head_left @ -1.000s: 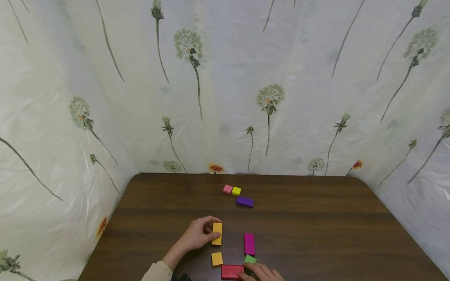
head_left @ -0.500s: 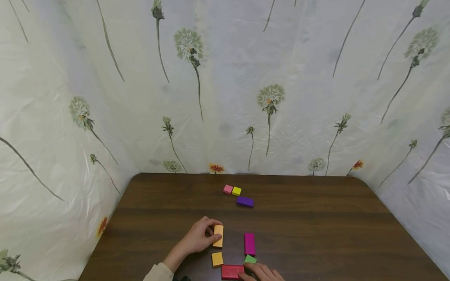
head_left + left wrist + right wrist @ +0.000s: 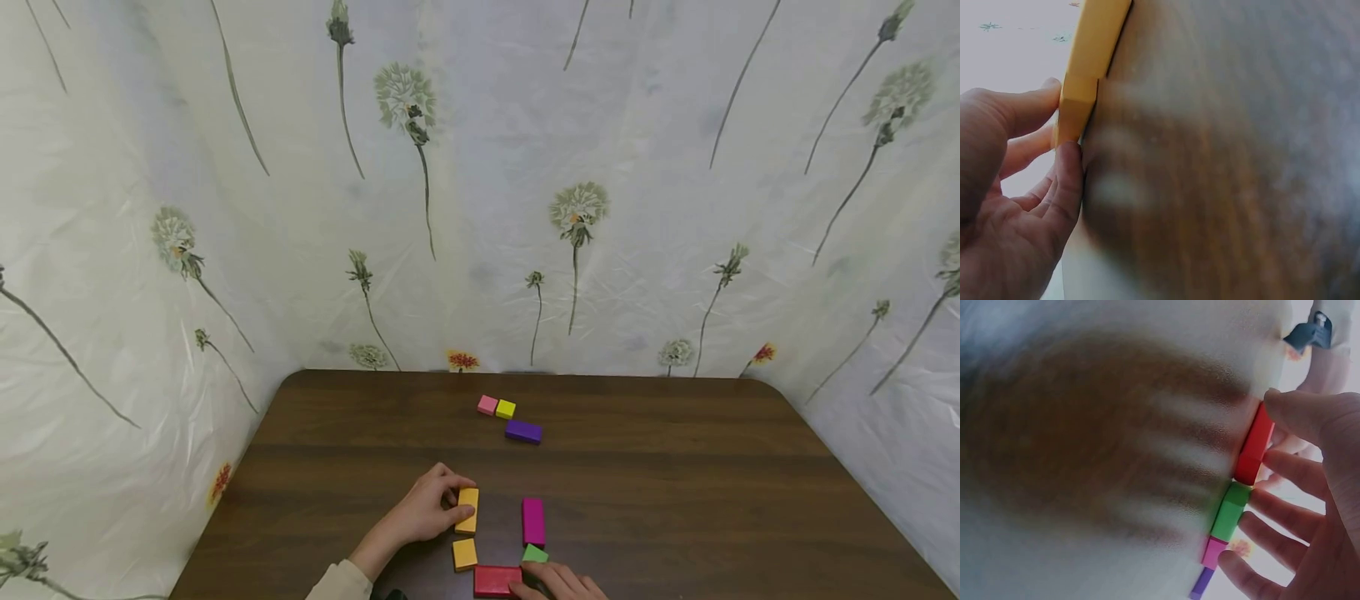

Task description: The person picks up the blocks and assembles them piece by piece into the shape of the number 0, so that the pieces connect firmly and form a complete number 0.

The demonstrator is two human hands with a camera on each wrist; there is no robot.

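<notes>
Moved slightly nearer since the earlier frame: one long block [image 3: 468, 498], orange, smooth, oblong, lying lengthwise near to far on the table [image 3: 675, 483], just beyond the short orange block [image 3: 464, 555], left of the magenta block [image 3: 533, 522].
Left hand [image 3: 429, 510]: reaching from near left, thumb and fingers pinching it.
Right hand [image 3: 562, 581]: near side, fingers loosely spread, resting against the red block [image 3: 495, 581] and green block [image 3: 534, 554].

Colours about the left hand's [image 3: 426, 507] grip.
In grip: yellow-orange oblong block [image 3: 469, 499]. Near side: yellow-orange square block [image 3: 464, 554], red oblong block [image 3: 495, 581]. Right: magenta oblong block [image 3: 533, 522], green block [image 3: 533, 553]. Far side: pink block [image 3: 487, 405], yellow block [image 3: 506, 409], purple oblong block [image 3: 523, 432]. Beneath: brown wood-grained table [image 3: 675, 483]. Behind: whitish sheet [image 3: 480, 167], dandelion print.
</notes>
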